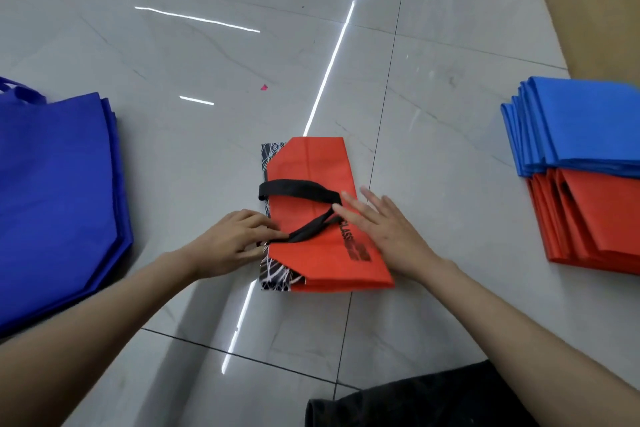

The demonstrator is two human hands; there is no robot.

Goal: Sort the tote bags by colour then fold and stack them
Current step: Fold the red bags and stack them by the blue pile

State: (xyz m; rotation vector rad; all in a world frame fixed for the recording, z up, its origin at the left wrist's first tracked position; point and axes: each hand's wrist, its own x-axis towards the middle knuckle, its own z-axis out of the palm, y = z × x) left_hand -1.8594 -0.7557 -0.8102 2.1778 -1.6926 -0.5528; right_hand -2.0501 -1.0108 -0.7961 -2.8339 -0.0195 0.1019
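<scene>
Your folded red fabric tote bag [311,211] lies on the floor, long side pointing away. Your left hand [230,241] pinches its black strap [304,230]; your right hand [384,230] presses flat and open, nearer the red stack [595,222].

Grey tile floor [207,156]: red bag [325,253], blue bags [52,191], folded stack [588,184].

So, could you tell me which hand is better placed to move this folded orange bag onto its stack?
The right hand: it lies flat on the orange bag, nearer the orange stack at right. The left hand pinches the black handle.
</scene>
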